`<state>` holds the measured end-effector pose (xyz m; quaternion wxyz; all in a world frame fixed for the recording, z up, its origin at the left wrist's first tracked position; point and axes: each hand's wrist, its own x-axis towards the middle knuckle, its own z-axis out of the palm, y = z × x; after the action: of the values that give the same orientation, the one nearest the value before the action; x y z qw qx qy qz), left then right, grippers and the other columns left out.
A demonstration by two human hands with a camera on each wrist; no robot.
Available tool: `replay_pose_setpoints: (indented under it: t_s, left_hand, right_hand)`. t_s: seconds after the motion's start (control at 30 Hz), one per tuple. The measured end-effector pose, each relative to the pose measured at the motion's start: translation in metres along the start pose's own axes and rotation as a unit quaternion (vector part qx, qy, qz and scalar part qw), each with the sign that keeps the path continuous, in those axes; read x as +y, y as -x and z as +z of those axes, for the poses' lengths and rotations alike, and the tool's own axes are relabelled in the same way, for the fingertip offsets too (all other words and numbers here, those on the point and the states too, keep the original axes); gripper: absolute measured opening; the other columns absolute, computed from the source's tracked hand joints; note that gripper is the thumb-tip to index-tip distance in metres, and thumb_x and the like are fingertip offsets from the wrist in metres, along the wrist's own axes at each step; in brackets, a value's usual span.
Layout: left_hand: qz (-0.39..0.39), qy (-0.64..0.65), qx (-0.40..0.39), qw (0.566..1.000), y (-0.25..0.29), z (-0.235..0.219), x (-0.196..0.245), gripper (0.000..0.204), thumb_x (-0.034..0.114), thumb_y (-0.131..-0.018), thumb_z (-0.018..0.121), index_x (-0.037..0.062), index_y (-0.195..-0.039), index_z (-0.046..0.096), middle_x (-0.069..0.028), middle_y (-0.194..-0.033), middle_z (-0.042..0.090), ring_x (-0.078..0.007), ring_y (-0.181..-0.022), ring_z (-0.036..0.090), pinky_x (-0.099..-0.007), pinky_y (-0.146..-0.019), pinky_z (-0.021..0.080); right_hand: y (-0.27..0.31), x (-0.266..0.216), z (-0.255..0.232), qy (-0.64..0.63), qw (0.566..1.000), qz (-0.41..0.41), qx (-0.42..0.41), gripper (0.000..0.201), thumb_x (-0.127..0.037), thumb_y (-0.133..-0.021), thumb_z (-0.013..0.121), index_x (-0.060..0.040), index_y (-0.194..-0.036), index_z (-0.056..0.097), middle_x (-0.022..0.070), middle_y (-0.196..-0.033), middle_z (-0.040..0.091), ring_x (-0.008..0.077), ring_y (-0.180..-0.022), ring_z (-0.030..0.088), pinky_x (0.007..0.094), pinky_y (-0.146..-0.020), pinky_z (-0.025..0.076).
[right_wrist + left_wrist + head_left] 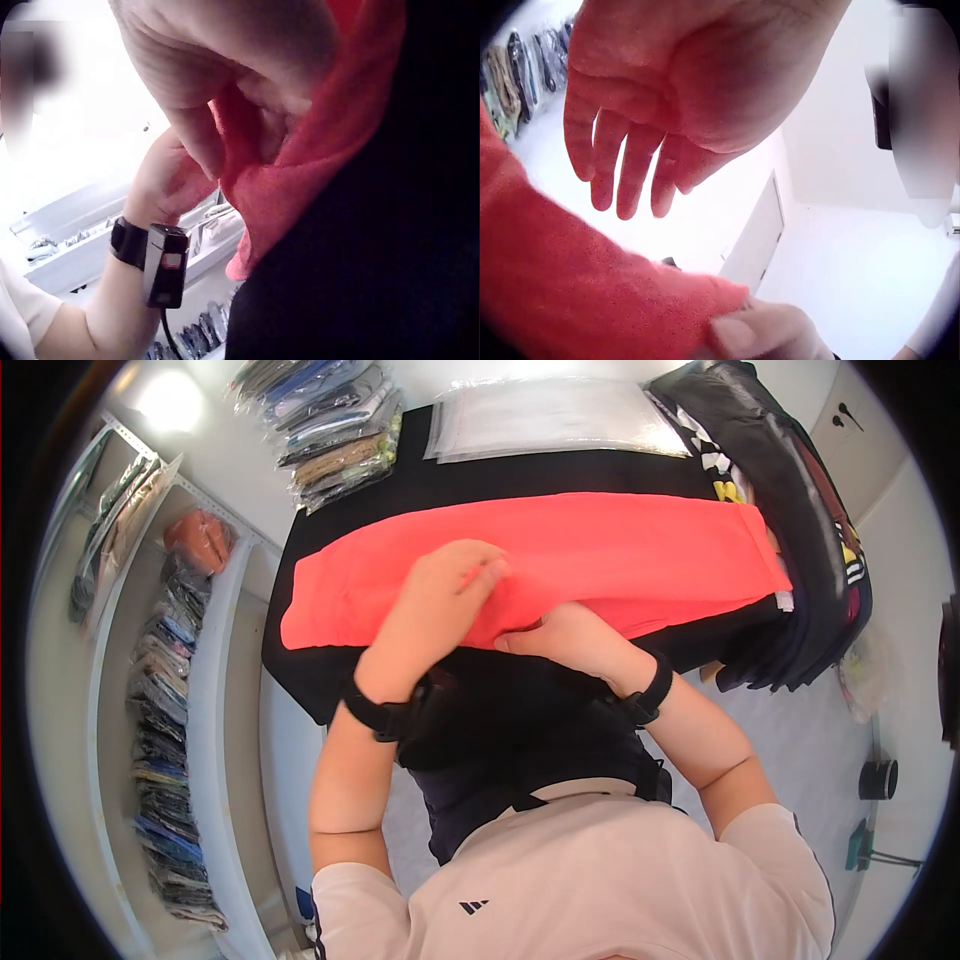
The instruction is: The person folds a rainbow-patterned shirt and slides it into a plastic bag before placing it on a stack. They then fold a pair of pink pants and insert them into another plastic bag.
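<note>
A long, folded coral-red garment (600, 545) lies across the black-covered table. My right hand (575, 640) pinches its near edge, around the middle of its length. In the right wrist view the thumb (196, 142) stands on one side of the cloth, with the other fingers partly tucked behind a fold. My left hand (450, 600) hovers over the garment, just left of the right hand. Its fingers (636, 169) extend nearly straight in the left wrist view, with nothing in them. Below that palm, the right thumb (739, 334) presses the garment's edge.
Clear plastic bags (560, 422) lie flat at the table's back. Bagged folded clothes (335, 435) are stacked at the back left. A heap of dark garments (800, 510) hangs over the right end. Shelves of packed clothes (165, 760) line the left wall.
</note>
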<state>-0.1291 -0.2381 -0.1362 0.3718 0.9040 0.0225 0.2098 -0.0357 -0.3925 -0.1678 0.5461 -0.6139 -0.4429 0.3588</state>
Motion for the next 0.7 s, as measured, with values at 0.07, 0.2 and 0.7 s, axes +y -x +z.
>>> replay_pose_setpoints:
  t_s: [0.07,0.2,0.7]
  left_hand:
    - [-0.036,-0.013,0.014,0.999,0.011,-0.02,-0.006,0.019,0.013,-0.092,0.052,-0.0002,-0.102,0.061,-0.0095,-0.097,0.064,-0.0184,-0.092,0.059,-0.0282,-0.082,0.045]
    - [-0.085,-0.11,0.032,0.99,0.04,-0.053,-0.036,0.027,0.018,-0.092,0.051,0.0003,-0.11,0.06,-0.016,-0.105,0.064,-0.0293,-0.098,0.06,-0.0341,-0.085,0.046]
    - [-0.132,-0.162,-0.042,0.977,0.064,-0.109,-0.071,0.045,0.025,-0.093,0.049,0.0067,-0.134,0.043,-0.0153,-0.137,0.044,-0.0254,-0.13,0.038,-0.0389,-0.107,0.027]
  right_hand:
    - [0.003,0.002,0.002,-0.05,0.996,0.062,-0.033,0.034,-0.012,-0.081,0.068,0.0018,-0.11,0.058,0.0073,-0.098,0.064,0.0117,-0.089,0.059,0.029,-0.08,0.047]
    - [0.019,0.019,0.017,0.099,0.991,-0.047,-0.076,0.042,-0.013,-0.082,0.065,0.0016,-0.119,0.053,0.0155,-0.107,0.061,0.0258,-0.102,0.058,0.0343,-0.089,0.045]
    - [0.052,-0.064,-0.093,0.362,0.913,-0.041,-0.182,0.033,-0.015,-0.081,0.066,-0.0014,-0.11,0.061,0.0145,-0.108,0.063,0.0304,-0.103,0.059,0.036,-0.089,0.046]
